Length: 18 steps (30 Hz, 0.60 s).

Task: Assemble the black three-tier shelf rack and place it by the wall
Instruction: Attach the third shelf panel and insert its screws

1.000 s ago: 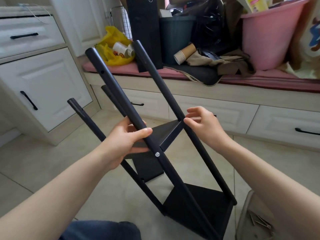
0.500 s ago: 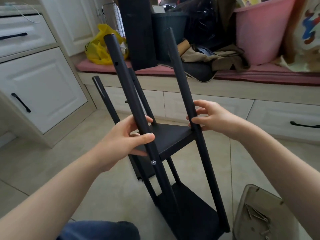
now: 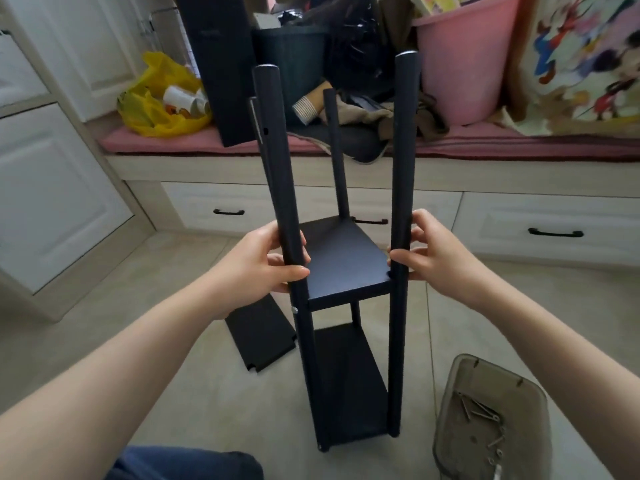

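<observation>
Standing rack point(image 3: 343, 258) gripped between left hand point(image 3: 256, 261) and right hand point(image 3: 436, 258)

The left forearm point(image 3: 121, 368) and right forearm point(image 3: 554, 341) are bare as far as the view shows. The left hand point(image 3: 263, 261) and right hand point(image 3: 436, 258) have short nails. At the bottom edge, a knee point(image 3: 187, 462) wears dark blue, denim-like cloth.

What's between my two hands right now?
The middle shelf, seen in the head view. It spans from the left post, gripped by the left hand, to the right post, gripped by the right hand.
</observation>
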Available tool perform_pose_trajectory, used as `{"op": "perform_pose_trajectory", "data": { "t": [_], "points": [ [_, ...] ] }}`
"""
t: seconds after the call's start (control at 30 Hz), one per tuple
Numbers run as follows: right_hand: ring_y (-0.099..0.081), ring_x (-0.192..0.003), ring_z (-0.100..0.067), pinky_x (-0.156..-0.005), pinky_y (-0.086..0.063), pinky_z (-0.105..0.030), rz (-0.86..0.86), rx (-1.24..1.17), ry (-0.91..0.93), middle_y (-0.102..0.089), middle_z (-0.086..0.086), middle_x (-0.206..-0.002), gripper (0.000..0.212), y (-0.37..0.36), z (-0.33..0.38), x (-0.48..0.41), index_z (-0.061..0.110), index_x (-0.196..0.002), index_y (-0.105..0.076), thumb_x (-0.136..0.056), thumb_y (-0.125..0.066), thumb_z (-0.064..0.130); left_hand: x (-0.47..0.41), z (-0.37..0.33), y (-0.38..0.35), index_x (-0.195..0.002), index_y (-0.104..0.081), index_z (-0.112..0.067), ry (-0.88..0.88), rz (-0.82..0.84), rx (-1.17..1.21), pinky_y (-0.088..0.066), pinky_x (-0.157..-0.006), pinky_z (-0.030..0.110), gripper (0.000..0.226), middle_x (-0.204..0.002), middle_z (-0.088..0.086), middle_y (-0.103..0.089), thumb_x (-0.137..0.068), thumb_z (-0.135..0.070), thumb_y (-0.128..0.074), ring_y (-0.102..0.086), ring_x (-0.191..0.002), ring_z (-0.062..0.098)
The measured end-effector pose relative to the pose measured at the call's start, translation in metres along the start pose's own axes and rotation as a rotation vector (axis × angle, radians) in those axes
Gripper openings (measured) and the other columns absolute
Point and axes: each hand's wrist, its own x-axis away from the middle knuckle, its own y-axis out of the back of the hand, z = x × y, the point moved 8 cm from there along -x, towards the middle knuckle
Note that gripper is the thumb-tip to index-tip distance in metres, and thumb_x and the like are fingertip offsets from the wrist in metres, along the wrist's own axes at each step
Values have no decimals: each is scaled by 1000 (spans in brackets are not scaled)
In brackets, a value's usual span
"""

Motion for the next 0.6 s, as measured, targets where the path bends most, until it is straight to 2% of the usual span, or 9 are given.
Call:
{"op": "perform_pose_trajectory", "data": {
  "t": [0.13, 0.27, 0.33, 0.47, 0.6],
  "points": [
    [-71, -86, -27, -79, -60, -50, -34, 1, 34, -64, -7, -99, 30, 3, -8, 14, 22, -110, -49, -92, -65, 4, -13, 5, -4, -106, -57, -17, -1, -31, -42, -64, -78, 37, 31, -94, -3, -71, -89, 7, -69, -74, -95, 18],
    [-69, -88, -30, -82, -58, -54, -54, -29, 32, -64, -5, -96, 30, 1, -17, 28, 25, -104, -49, -91, -68, 5, -15, 6, -8, -104, -56, -18, -9, -27, -65, -61, -72, 29, 32, -98, -3, -71, -90, 8, -68, -75, -95, 15],
    [-69, -89, -30, -82, -57, -54, -65, -30, 33, -64, -6, -96, 32, 0, -19, 32, 25, -105, -50, -90, -69, 5, -13, 7, -8, -103, -56, -19, -11, -26, -71, -60, -70, 25, 33, -100, -2, -71, -90, 8, -67, -75, -94, 14],
    [-69, -88, -30, -83, -58, -52, -28, -22, 30, -65, -6, -94, 33, -6, -17, 38, 25, -103, -52, -87, -71, 3, -5, 15, -7, -104, -55, -22, 5, -39, -90, -62, -75, 27, 36, -106, 0, -71, -90, 10, -66, -74, -95, 13],
    [-71, -84, -18, -84, -59, -42, -15, 73, 46, -69, 2, -94, 36, -11, -15, 43, 26, -109, -54, -86, -73, 6, 6, 24, -6, -105, -54, -26, 26, -91, -160, -61, -84, 32, 40, -104, -2, -71, -89, 8, -68, -74, -94, 12]
  ]
}}
